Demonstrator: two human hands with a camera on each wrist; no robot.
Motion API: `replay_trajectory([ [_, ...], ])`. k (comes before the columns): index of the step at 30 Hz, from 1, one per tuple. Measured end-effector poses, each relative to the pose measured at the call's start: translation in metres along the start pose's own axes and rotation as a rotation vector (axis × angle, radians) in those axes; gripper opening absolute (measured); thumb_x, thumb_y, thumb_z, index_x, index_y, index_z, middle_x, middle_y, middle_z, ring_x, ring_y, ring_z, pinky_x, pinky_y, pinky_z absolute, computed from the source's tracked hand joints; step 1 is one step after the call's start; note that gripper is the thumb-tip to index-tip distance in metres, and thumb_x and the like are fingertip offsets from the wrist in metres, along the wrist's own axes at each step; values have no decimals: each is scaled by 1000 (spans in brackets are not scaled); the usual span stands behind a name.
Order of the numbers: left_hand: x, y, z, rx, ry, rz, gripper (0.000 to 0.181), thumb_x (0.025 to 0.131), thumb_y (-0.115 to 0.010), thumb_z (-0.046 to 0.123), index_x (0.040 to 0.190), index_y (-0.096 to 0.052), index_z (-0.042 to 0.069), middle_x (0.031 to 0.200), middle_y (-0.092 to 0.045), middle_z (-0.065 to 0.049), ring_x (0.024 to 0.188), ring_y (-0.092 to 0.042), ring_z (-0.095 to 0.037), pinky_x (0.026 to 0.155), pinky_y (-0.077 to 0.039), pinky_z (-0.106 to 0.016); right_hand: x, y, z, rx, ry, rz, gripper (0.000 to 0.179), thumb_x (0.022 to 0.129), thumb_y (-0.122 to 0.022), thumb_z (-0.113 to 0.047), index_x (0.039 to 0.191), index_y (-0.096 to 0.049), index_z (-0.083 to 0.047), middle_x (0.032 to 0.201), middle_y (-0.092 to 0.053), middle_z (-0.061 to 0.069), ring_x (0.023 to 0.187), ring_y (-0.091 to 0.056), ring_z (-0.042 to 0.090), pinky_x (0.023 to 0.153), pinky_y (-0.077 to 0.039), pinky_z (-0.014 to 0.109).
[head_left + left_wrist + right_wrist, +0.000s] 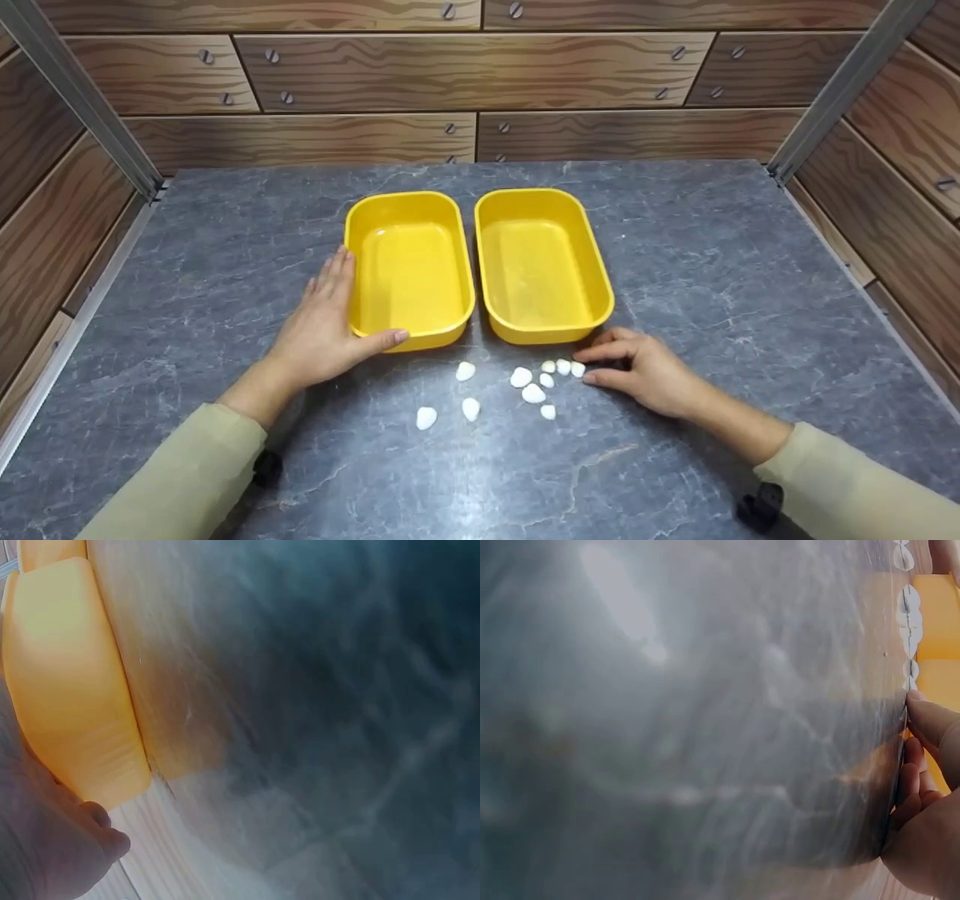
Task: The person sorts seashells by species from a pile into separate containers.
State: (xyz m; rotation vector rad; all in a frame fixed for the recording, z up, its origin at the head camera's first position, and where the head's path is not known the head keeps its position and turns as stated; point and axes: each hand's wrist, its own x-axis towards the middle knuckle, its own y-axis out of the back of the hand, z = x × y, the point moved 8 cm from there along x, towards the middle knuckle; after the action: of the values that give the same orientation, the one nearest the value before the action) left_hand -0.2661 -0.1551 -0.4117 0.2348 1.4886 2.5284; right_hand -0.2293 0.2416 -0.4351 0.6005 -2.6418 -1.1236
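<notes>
Two yellow plastic tubs stand side by side in the head view. My left hand rests against the left tub, straight fingers along its outer left wall and thumb across the near rim corner. By the near right corner of the right tub, my right hand is low at the table. Its thumb and index finger pinch a small white seashell, the rightmost of a short row. Beside it lie more white shells. The right wrist view shows the thumb right at the shells' edge.
Three shells lie apart on the left, one of them a white shell nearest the front. A grey marbled tabletop carries everything. Wood-patterned panels enclose the back and sides, with metal posts at the rear corners.
</notes>
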Motion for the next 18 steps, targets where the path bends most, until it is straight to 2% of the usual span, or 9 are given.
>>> replay_trajectory([
  [6, 1, 1, 2, 40, 1, -12, 134, 86, -62, 85, 169, 1, 0, 177, 1, -18, 163, -3, -39, 130, -6, -59, 0, 0, 0, -15, -3, 7, 23, 92, -85, -24, 115, -85, -21, 114, -71, -3, 107, -64, 22, 96, -53, 42],
  [18, -1, 0, 2, 53, -1, -10, 133, 87, -62, 84, 169, 1, 0, 177, 1, -20, 162, -5, -40, 130, -6, -59, 0, -3, -3, -24, 0, 13, 20, 90, -86, -22, 110, -86, -23, 110, -69, -3, 104, -62, 21, 94, -52, 40],
])
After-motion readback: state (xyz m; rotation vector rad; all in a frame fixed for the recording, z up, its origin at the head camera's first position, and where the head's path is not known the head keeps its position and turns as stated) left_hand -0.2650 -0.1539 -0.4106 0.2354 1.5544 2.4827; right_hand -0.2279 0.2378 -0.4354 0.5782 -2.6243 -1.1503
